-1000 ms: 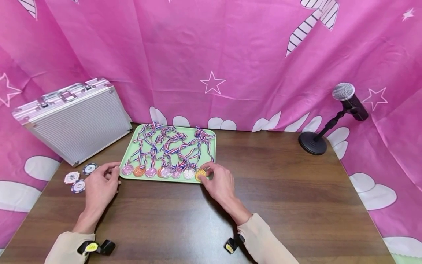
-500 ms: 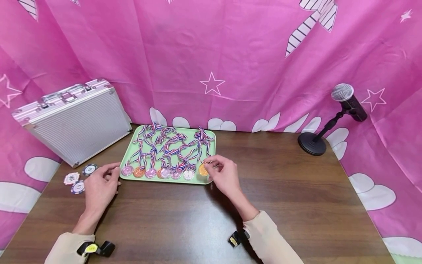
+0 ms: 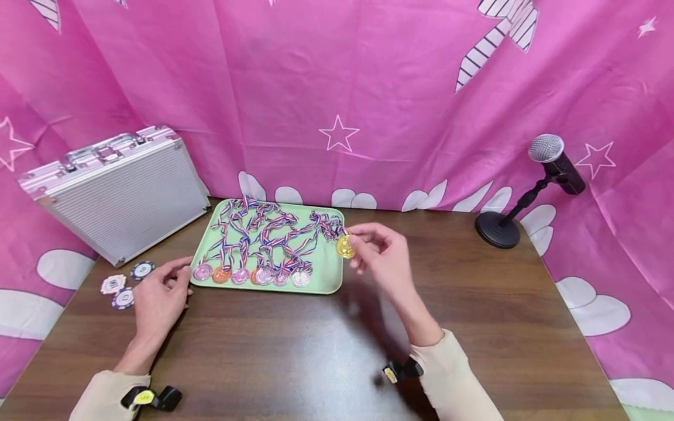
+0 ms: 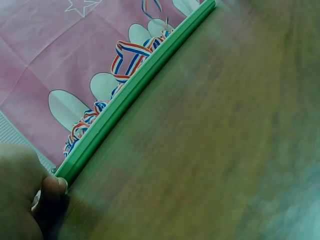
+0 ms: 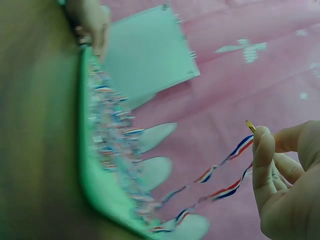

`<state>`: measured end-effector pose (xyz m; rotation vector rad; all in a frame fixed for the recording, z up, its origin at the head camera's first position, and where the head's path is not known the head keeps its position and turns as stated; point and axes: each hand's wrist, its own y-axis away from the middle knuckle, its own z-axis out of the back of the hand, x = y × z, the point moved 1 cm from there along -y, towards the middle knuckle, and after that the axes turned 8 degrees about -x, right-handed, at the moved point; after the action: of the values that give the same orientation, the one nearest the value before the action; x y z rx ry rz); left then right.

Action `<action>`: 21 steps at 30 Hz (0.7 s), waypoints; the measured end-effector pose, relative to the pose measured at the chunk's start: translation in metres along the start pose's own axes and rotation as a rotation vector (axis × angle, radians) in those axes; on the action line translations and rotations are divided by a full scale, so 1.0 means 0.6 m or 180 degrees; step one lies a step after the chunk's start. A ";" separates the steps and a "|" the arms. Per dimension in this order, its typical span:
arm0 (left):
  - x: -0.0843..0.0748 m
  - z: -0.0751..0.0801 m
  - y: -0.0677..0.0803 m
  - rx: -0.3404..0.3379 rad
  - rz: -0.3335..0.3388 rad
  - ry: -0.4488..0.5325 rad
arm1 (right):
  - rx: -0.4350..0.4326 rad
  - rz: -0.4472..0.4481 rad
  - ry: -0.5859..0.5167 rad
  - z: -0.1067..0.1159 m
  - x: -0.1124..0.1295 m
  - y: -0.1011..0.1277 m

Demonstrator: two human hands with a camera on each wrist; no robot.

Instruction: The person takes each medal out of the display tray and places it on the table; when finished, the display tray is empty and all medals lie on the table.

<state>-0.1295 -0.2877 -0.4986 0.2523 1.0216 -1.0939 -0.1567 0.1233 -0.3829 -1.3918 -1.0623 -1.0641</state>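
Between thumb and fingers, my right hand (image 3: 387,257) pinches a gold medal (image 3: 345,247) at the right edge of a light green tray (image 3: 327,280). In the right wrist view, its red, white and blue ribbon (image 5: 227,190) stretches from the raised hand down to the tray. My left hand (image 3: 162,298) grips the tray's front left corner, with the thumb against the rim in the left wrist view. Along the front of the tray lies a row of pink, bronze and silver medals (image 3: 240,276), their tangled ribbons (image 3: 274,237) spread behind them.
A silver aluminium case (image 3: 123,196) stands at the back left, with several poker chips (image 3: 123,298) in front of it beside my left hand. At the back right, a microphone (image 3: 547,149) stands on a black round base (image 3: 497,229). A pink curtain (image 3: 400,105) hangs behind the table.
My right hand has lifted the gold medal from the row's right end and moved it right and back, pulling its ribbon along. My left hand stays at the tray corner.
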 end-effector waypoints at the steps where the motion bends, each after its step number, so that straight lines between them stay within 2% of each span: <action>1: 0.001 0.000 0.000 0.0008 0.0017 0.0004 | 0.0004 0.0053 -0.0024 0.004 0.013 -0.003; 7: 0.001 -0.001 0.000 0.0040 0.0048 0.0009 | -0.0165 0.0445 -0.0052 0.031 0.088 -0.017; 11: -0.001 0.000 0.000 0.0006 0.0003 -0.0002 | -0.0294 0.0521 -0.0102 0.044 0.117 -0.028; 17: -0.001 0.001 0.000 -0.0034 -0.0038 -0.0028 | -0.0515 0.0330 -0.0068 0.055 0.109 -0.070; 21: 0.000 0.001 0.000 -0.0016 -0.0010 -0.0037 | -0.0613 0.0344 -0.0094 0.056 0.090 -0.098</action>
<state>-0.1291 -0.2881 -0.4987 0.2400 1.0145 -1.0943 -0.2005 0.1634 -0.3201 -1.6048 -0.9131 -1.0916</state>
